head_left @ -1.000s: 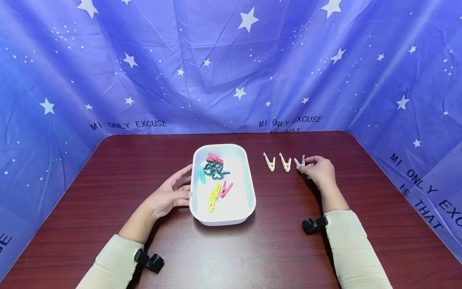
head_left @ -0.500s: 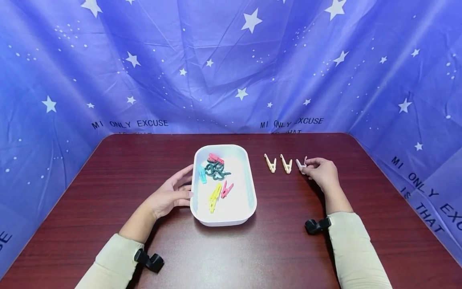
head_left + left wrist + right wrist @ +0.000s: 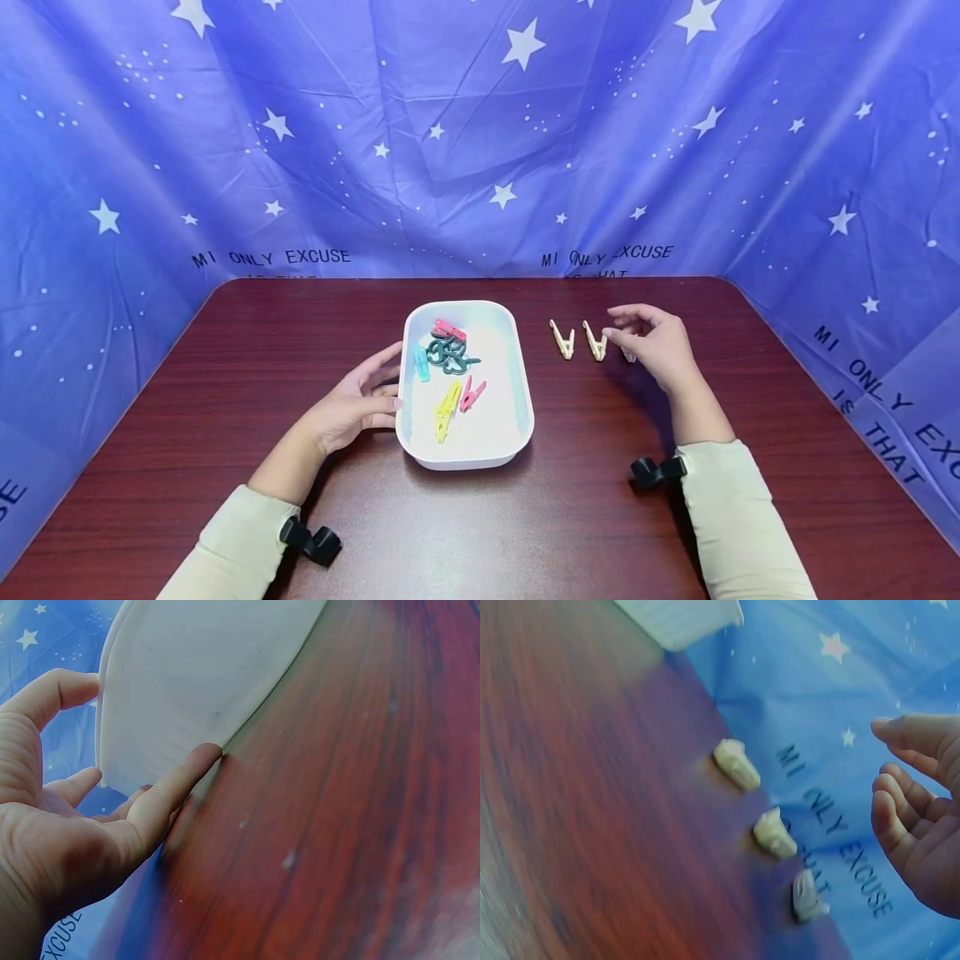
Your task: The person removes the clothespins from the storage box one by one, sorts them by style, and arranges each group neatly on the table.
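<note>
Okay, blue starry drapes [image 3: 435, 225] are hanging far, left and right of a reddish surface [image 3: 480, 542]. Three pale clips [image 3: 597, 343] are lying right of one white tray [image 3: 465, 463]; two pink clips [image 3: 450, 330] and one blue clip [image 3: 422, 363] are sitting inside, yellow clips [image 3: 447, 400] and dark green clips [image 3: 454, 361] overlapping, count unclear. Left hand [image 3: 348, 412] is touching tray's left side, fingers extended. Right hand [image 3: 652, 342], previously pinching the rightmost pale clip [image 3: 805, 894], is now hovering, grip loose, empty.

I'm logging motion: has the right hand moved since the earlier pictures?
Yes: in the head view, the right hand shifted left, toward the middle peg on the table.
</note>
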`<action>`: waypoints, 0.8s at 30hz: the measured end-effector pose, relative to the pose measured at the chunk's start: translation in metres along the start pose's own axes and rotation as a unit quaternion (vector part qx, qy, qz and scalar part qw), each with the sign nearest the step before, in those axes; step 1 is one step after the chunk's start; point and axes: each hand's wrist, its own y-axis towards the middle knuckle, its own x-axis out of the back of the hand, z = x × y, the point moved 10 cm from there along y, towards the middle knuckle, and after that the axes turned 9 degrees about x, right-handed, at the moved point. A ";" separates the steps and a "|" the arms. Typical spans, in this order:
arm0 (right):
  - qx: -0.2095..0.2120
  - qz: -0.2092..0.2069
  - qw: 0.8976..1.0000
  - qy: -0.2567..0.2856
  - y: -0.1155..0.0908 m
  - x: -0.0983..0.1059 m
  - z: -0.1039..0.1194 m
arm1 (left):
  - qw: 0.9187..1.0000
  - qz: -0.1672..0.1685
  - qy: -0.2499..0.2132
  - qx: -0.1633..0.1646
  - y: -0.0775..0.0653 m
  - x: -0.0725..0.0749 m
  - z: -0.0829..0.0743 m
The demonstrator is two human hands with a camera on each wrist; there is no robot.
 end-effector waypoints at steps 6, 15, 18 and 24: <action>0.032 0.026 0.999 -0.017 0.001 -0.017 0.038 | 1.000 -0.001 0.000 0.001 0.000 0.001 0.000; 0.058 0.056 0.996 0.024 0.002 -0.042 0.072 | 1.000 0.000 0.002 0.000 0.002 0.002 0.001; 0.054 0.074 0.995 0.037 0.002 -0.052 0.089 | 1.000 0.000 0.003 -0.001 0.002 0.002 0.001; 0.063 0.099 0.992 0.045 0.008 -0.069 0.103 | 1.000 -0.002 0.003 -0.001 0.002 0.001 0.001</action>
